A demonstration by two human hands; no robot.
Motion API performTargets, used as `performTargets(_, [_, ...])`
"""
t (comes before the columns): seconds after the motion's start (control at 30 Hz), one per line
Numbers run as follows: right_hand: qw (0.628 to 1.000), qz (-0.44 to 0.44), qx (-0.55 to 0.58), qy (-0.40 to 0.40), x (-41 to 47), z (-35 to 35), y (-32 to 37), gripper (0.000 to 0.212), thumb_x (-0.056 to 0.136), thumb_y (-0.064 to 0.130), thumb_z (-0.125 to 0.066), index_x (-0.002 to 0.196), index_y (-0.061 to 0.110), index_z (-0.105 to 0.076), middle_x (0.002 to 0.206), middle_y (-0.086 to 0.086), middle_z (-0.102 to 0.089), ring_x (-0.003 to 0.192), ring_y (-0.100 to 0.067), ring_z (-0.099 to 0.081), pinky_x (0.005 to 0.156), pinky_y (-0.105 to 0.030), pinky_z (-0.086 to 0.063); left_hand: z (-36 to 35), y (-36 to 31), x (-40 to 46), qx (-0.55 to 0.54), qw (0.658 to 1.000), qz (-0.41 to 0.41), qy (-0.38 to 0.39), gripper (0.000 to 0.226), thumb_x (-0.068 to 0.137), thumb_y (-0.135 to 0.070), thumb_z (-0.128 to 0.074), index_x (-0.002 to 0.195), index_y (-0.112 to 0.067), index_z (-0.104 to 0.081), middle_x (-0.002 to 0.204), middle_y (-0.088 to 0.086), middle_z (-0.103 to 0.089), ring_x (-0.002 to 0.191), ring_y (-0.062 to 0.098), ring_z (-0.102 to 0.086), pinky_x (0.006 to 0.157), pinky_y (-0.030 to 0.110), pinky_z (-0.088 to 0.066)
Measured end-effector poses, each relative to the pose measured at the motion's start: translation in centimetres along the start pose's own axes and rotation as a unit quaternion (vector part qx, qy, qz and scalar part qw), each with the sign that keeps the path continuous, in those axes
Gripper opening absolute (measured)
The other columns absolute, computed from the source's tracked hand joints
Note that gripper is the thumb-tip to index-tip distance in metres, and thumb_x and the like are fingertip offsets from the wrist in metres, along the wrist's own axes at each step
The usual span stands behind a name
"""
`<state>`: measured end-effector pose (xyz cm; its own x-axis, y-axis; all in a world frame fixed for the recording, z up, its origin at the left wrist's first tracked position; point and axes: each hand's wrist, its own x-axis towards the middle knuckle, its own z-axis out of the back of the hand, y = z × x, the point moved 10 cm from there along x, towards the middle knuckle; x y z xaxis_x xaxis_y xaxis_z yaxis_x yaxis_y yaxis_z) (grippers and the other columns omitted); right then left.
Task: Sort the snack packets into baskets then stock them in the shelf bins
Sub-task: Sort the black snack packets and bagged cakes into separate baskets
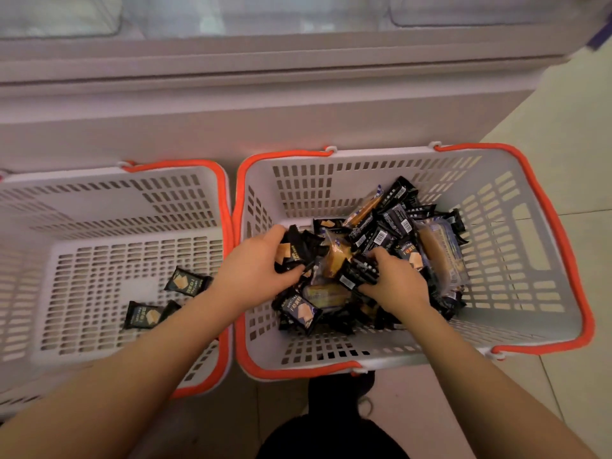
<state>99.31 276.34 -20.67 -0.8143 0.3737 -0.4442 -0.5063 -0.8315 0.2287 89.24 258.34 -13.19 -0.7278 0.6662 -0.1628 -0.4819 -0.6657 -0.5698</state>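
Note:
Two white slotted baskets with orange handles stand side by side on the floor. The right basket (516, 266) holds a heap of black snack packets (394, 220) mixed with clear-wrapped cake packets (442, 250). The left basket (99, 226) holds three black packets (187, 282) on its floor. Both my hands are down in the right basket's heap. My left hand (256, 266) is closed on black packets (293, 251). My right hand (395, 281) grips another black packet (359, 271).
A white shelf unit (265, 104) runs along behind the baskets, with clear bins (463, 11) on top at the frame's upper edge. Pale floor tiles (569, 144) lie to the right. My dark-clothed legs (331, 432) are at the bottom centre.

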Motion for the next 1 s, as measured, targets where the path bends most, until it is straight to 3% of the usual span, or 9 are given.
performTargets(0.1, [0.985,0.002,0.172,-0.021,-1.2,3.3,3.6,0.057,0.074,0.035,-0.076,0.121,0.023,-0.045,0.098,0.006,-0.062,0.083,-0.017,-0.061,0.064,-0.029,-0.048,4.1,1.2,-2.4,-0.080,0.992,0.030,-0.094,0.032,0.076,-0.039,-0.067,0.098,-0.024,-0.050,0.073,-0.015,-0.057,0.067,-0.002,-0.057,0.052,0.014,-0.044])
performTargets(0.27, [0.893,0.071,0.444,0.018,-2.0,6.4,14.6,0.042,0.067,0.023,-0.083,0.101,0.024,-0.058,0.098,0.008,-0.067,0.091,-0.010,-0.065,0.081,-0.033,-0.052,9.9,6.6,-9.2,-0.158,0.936,0.144,-0.281,0.029,0.074,-0.036,-0.069,0.089,-0.034,-0.044,0.071,-0.015,-0.057,0.065,-0.008,-0.054,0.052,0.010,-0.041])
performTargets(0.37, [0.884,0.098,0.453,0.063,-1.6,5.6,21.4,0.035,0.068,0.015,-0.082,0.097,0.019,-0.062,0.098,0.001,-0.070,0.090,-0.015,-0.066,0.085,-0.037,-0.052,10.8,10.3,-12.9,-0.184,0.903,0.197,-0.333,0.029,0.076,-0.029,-0.071,0.081,-0.036,-0.044,0.068,-0.017,-0.057,0.066,-0.014,-0.055,0.052,0.006,-0.040])
performTargets(0.43, [0.942,0.133,0.301,0.061,-1.4,4.6,25.5,0.047,0.071,0.024,-0.079,0.110,0.012,-0.056,0.105,-0.004,-0.066,0.097,-0.023,-0.063,0.083,-0.038,-0.051,10.5,13.2,-15.1,-0.209,0.882,0.240,-0.347,0.028,0.077,-0.027,-0.071,0.081,-0.038,-0.045,0.069,-0.021,-0.057,0.066,-0.016,-0.055,0.051,0.005,-0.039])
performTargets(0.5, [0.980,0.189,0.055,0.032,-1.9,3.3,29.1,0.048,0.076,0.032,-0.073,0.112,0.013,-0.046,0.102,-0.006,-0.062,0.095,-0.029,-0.060,0.068,-0.035,-0.047,9.5,16.0,-17.0,-0.205,0.868,0.297,-0.341,0.027,0.077,-0.029,-0.071,0.085,-0.036,-0.046,0.072,-0.021,-0.055,0.064,-0.008,-0.054,0.049,0.010,-0.034])
performTargets(0.6, [0.959,0.260,-0.105,0.036,-2.7,1.1,32.9,0.041,0.084,0.022,-0.064,0.116,0.011,-0.040,0.107,-0.011,-0.060,0.096,-0.032,-0.060,0.061,-0.034,-0.038,7.3,19.3,-18.7,-0.209,0.851,0.362,-0.320,0.028,0.077,-0.029,-0.071,0.094,-0.022,-0.050,0.074,-0.015,-0.053,0.068,0.001,-0.052,0.052,0.015,-0.031])
performTargets(0.7, [0.950,0.276,-0.084,0.122,-2.9,-1.2,33.1,0.066,0.082,0.026,-0.069,0.134,0.008,-0.034,0.130,-0.013,-0.051,0.114,-0.030,-0.052,0.082,-0.038,-0.046,4.4,20.4,-18.0,-0.247,0.857,0.380,-0.247,0.031,0.078,-0.028,-0.070,0.097,-0.018,-0.047,0.078,-0.009,-0.055,0.078,0.018,-0.060,0.052,0.022,-0.039])
performTargets(0.8, [0.949,0.291,-0.016,0.118,-3.2,-0.7,32.0,0.058,0.087,0.028,-0.063,0.137,0.010,-0.039,0.138,-0.009,-0.046,0.125,-0.023,-0.046,0.102,-0.033,-0.039,1.7,20.4,-17.0,-0.261,0.869,0.393,-0.148,0.039,0.080,-0.031,-0.068,0.108,-0.014,-0.046,0.087,-0.006,-0.057,0.083,0.019,-0.059,0.065,0.031,-0.047])
performTargets(1.0, [0.965,0.219,0.144,-0.031,-2.9,2.9,24.0,0.028,0.092,0.017,-0.053,0.120,0.015,-0.056,0.121,0.002,-0.058,0.109,-0.011,-0.054,0.091,-0.021,-0.039,2.1,15.8,-13.5,-0.225,0.926,0.294,-0.078,0.051,0.086,-0.033,-0.060,0.131,-0.012,-0.048,0.131,0.003,-0.053,0.118,0.017,-0.049,0.094,0.027,-0.037])
